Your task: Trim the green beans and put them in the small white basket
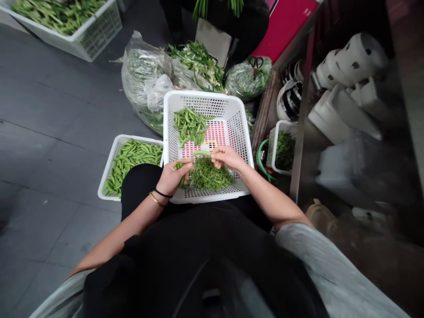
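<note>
The right hand (227, 157) there pinches one green pod (201, 153) over the white basket (206, 94); the left hand (172, 177) clasps more pods (179, 166); a feathery green heap (213, 176) lies below, a pod pile (191, 126) beyond.

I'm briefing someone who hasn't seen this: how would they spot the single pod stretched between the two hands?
Find the large white basket at the picture's centre. Inside, the left hand and right hand nearly meet beside the wispy greens. The pod lies crosswise in that gap, lone, unlike the heaped pods farther back.
</note>
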Demonstrator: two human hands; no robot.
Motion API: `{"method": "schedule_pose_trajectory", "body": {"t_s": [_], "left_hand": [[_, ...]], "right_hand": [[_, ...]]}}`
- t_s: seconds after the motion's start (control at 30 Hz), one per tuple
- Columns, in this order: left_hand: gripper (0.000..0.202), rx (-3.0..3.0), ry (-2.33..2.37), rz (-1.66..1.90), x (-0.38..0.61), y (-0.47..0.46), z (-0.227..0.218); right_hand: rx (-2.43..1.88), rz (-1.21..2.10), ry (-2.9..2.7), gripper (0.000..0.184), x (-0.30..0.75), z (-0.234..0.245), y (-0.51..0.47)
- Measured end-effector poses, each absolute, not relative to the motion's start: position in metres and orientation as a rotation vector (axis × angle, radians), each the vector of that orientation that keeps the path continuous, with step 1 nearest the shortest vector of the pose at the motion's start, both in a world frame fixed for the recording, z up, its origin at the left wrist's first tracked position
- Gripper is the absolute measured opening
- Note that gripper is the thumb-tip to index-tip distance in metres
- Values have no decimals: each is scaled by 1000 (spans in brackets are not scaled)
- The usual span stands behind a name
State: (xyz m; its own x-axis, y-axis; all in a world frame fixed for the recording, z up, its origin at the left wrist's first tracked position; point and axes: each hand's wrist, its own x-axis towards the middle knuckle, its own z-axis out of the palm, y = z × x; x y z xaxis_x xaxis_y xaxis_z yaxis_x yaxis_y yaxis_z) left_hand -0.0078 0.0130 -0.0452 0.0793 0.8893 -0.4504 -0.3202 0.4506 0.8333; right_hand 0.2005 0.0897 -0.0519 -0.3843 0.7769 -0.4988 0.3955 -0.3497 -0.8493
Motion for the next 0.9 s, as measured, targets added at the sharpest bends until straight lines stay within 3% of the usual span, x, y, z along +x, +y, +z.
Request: {"method": "schedule_pose_trajectory", "body": {"t_s": [0.1, 0.2, 0.27, 0.4, 0.47, 0.7, 0.9], "left_hand": [[35, 826, 1068, 996, -4, 6, -36], [28, 901, 1033, 1005, -6, -3, -24], [26, 845, 994, 984, -8, -9, -18], [27, 706, 848, 874, -11, -17, -10], [28, 669, 810, 852, -13, -19, -7], [32, 773, 787, 787, -7, -29, 1], [35, 468, 778, 916, 8, -28, -9]], "right_hand": [[-1213, 2148, -1108, 31, 187, -40, 43], [-1130, 2245, -1161, 35, 177, -32, 17], [-1130, 2032, -1486, 33, 177, -20, 13], [-1077, 1201, -2096, 18, 183, 13, 19], [-1010, 957, -2285, 16, 186, 27, 22], [-970, 992, -2590, 21, 188, 39, 19], [-1231, 276, -2555, 26, 170, 19, 6]]}}
